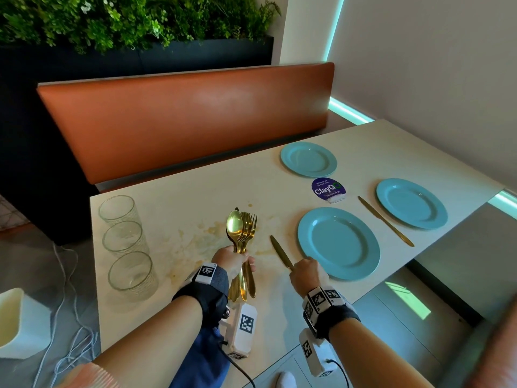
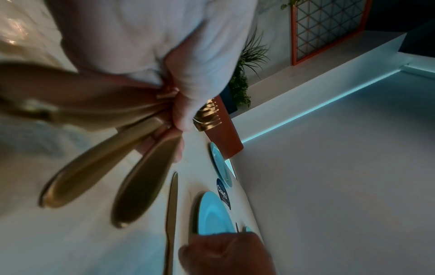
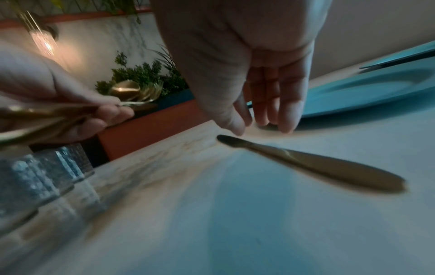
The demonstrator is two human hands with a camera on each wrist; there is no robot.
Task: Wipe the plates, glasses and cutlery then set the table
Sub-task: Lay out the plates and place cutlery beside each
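My left hand (image 1: 233, 260) grips a bunch of gold spoons and forks (image 1: 242, 231), heads up, above the stained middle of the white table (image 1: 195, 197). A gold knife (image 1: 281, 252) lies flat to the left of the nearest blue plate (image 1: 338, 242). My right hand (image 1: 306, 271) hovers just above the knife's handle end with its fingers (image 3: 277, 104) straight and relaxed, holding nothing. A second knife (image 1: 386, 221) lies beside the right blue plate (image 1: 411, 203). A third blue plate (image 1: 309, 159) sits at the far side. Three clear glasses (image 1: 124, 236) stand in a row at the left.
A purple round sticker (image 1: 328, 189) lies between the plates. An orange bench back (image 1: 184, 119) runs along the table's far side, with plants behind. A blue cloth (image 1: 201, 357) hangs under my left forearm. A white container (image 1: 19, 323) and cables are on the floor at the left.
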